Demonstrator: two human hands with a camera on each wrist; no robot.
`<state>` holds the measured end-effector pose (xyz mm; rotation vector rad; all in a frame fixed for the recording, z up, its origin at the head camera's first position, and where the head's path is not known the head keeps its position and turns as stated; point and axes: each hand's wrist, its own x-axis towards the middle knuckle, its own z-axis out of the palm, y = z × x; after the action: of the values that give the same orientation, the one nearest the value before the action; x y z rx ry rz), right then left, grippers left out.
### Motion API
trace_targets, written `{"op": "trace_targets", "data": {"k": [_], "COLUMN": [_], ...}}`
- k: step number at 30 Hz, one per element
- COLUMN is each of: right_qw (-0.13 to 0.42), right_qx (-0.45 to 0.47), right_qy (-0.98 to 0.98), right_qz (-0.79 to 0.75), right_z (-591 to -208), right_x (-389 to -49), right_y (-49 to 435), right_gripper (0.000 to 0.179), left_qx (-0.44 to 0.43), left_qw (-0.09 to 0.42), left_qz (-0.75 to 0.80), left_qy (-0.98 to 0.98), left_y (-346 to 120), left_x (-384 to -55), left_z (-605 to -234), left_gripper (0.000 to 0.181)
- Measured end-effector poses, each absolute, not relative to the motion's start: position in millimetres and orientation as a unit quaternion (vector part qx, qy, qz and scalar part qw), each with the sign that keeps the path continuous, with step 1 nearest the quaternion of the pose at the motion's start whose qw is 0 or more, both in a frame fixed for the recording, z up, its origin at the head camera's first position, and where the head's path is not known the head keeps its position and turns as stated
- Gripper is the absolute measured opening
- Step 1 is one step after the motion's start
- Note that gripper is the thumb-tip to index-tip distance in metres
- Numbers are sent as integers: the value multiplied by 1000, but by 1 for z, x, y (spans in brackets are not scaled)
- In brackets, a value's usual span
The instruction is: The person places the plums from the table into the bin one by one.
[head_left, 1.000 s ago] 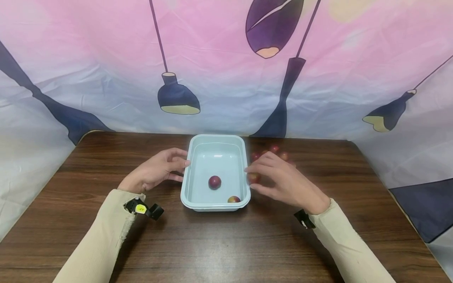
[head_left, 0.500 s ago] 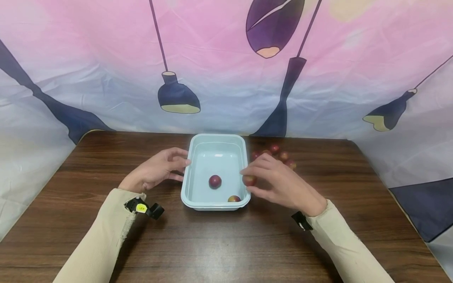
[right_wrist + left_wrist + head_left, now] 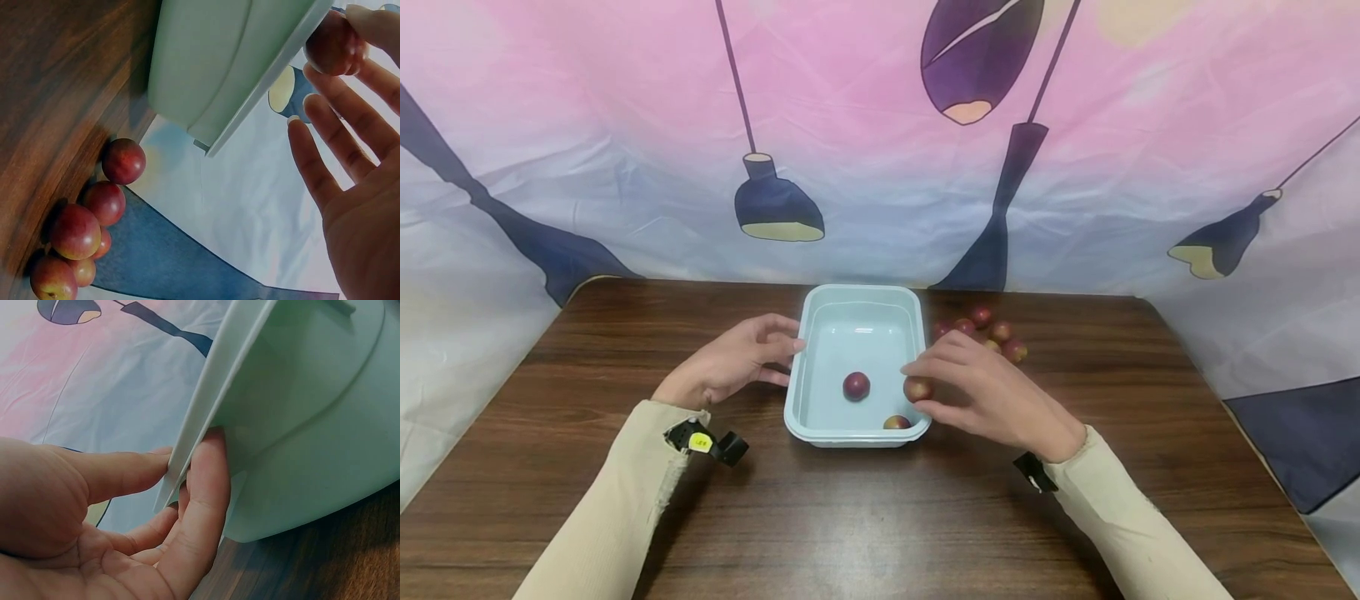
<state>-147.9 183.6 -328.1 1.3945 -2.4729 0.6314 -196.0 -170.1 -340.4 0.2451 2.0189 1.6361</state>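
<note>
A pale blue-green plastic tub (image 3: 865, 333) stands on the table with two plums inside, a dark red plum (image 3: 856, 386) near the middle and a yellow-red plum (image 3: 897, 422) in the near right corner. My left hand (image 3: 737, 358) pinches the tub's left rim; in the left wrist view the thumb lies on one side of the rim (image 3: 209, 406) and the fingers on the other. Over the tub's right rim, my right hand (image 3: 988, 387) holds a reddish plum (image 3: 917, 388) between thumb and fingers. The right wrist view shows this held plum (image 3: 336, 44) beside the rim.
Several loose plums (image 3: 1002, 332) lie in a cluster on the dark wooden table (image 3: 865, 525), to the right of the tub and behind my right hand. A patterned cloth (image 3: 880, 208) hangs behind the table's far edge.
My right hand has moved left with the plum, from beside the tub to over its right rim. More of the plum cluster now shows. The left hand has stayed put.
</note>
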Motion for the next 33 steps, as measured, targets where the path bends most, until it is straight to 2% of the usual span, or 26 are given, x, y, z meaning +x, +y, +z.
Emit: {"op": "trace_targets", "data": {"k": [21,33], "right_qw": [130,109], "right_qx": [451,394], "right_qy": [-858,-889], "right_qz": [210,206], "right_z": [-331,-330], "right_x": [-154,-163], "right_y": [191,203], "right_gripper": [43,42], "left_qx": [89,88], "left_qw": [260,261], "left_qz": [606,605], "left_qy": [747,747], "left_y": [-170,-170], "left_x": [-196,-196], "left_z": [-342,-341], "left_gripper": [56,55]}}
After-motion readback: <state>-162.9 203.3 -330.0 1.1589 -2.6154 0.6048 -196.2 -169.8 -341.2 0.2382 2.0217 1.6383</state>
